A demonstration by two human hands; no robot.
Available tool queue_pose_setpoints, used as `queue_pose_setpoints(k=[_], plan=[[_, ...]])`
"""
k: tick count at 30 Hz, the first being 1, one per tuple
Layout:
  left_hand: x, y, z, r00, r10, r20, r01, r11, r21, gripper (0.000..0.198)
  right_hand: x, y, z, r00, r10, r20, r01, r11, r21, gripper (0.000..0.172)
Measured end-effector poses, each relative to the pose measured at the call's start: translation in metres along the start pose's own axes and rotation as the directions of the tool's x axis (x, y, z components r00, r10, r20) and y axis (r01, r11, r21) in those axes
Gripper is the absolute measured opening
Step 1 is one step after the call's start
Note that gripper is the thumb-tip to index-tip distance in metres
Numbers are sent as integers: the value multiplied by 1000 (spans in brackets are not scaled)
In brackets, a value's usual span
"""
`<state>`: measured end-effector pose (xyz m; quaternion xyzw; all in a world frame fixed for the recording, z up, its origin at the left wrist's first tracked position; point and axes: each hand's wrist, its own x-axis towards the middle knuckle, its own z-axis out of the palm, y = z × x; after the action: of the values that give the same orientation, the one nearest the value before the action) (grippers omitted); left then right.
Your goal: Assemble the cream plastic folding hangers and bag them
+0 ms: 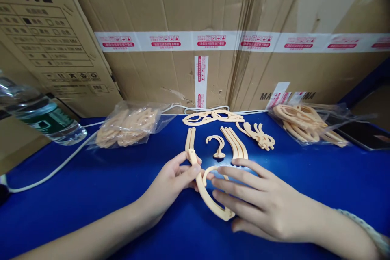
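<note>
My left hand [172, 183] pinches a beige plastic folding hanger [210, 200] near its upper end, with thumb and fingers closed on the curved arm. The hanger's curved hook piece [207, 173] shows between my hands, partly behind my right fingers. My right hand [268, 201] lies over the hanger's right side, fingers stretched and apart; whether they touch it is hard to tell. Beyond my hands are two straight-ended arms [191, 136], loose hooks [218, 144], several curved arms [236, 146] side by side and a small pile of hooks [260, 135].
Assembled hangers [213, 117] lie at the back, near a white cable [61, 166]. Clear bags of beige parts sit left [131, 126] and right [300, 124]. A water bottle [45, 115] is at left, a dark phone [364, 134] at right. Cardboard boxes [170, 77] wall the back.
</note>
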<state>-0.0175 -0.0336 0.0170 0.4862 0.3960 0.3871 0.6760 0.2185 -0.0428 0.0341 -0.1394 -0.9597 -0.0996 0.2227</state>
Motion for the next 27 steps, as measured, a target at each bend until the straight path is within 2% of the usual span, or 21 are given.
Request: queue_pose_setpoints(k=[3,6,8,9,10,11,12,13,14,15,16,18,20,23,25,27], plan=[[-1,-2,2,1000,7,-8,-7,1000,-10,28,-2,0,5,1000,8,-14,-8,1000,13,22],[-2,-3,3,993,27,-118,-25,1000,19,36,-4,3,6,997,77,-30,-73,992,105,23],[-3,-4,2,954,173,-245,-146,981,124,45,-4,4,5,993,118,-31,-113,986,125,25],[-5,-5,2,908,305,-288,-240,941,238,49,-4,4,5,990,134,-33,-129,984,123,25],[-6,-5,1,845,454,-281,-330,858,394,49,-4,3,6,989,145,-39,-139,983,118,25],[-8,-6,0,778,593,-207,-401,723,563,47,-4,2,6,987,151,-48,-144,983,115,24],[-10,-7,0,726,684,-66,-452,548,704,45,-4,0,7,987,154,-56,-147,982,116,24],[-12,-8,-1,696,710,107,-493,363,791,41,-4,-1,8,986,153,-62,-145,982,117,23],[-13,-9,-1,680,681,272,-534,205,820,37,-3,-3,10,986,147,-72,-139,984,114,23],[-14,-11,0,664,631,400,-578,95,811,31,-3,-5,11,987,138,-84,-129,986,107,22],[-15,-12,1,642,592,487,-620,26,784,25,-3,-7,12,987,131,-93,-121,987,101,21],[-15,-15,4,590,573,568,-665,-53,745,12,-2,-11,14,986,126,-112,-117,990,81,21],[-14,-17,7,560,585,587,-662,-110,741,13,0,-14,14,984,128,-126,-121,991,62,21],[-15,-16,8,576,543,611,-658,-136,741,16,0,-16,15,982,134,-134,-127,990,57,21],[-16,-14,8,588,496,639,-681,-123,722,16,0,-17,15,981,161,-110,-148,982,115,25],[-17,-12,7,618,426,660,-691,-107,715,17,0,-18,16,979,190,-78,-173,966,193,29]])
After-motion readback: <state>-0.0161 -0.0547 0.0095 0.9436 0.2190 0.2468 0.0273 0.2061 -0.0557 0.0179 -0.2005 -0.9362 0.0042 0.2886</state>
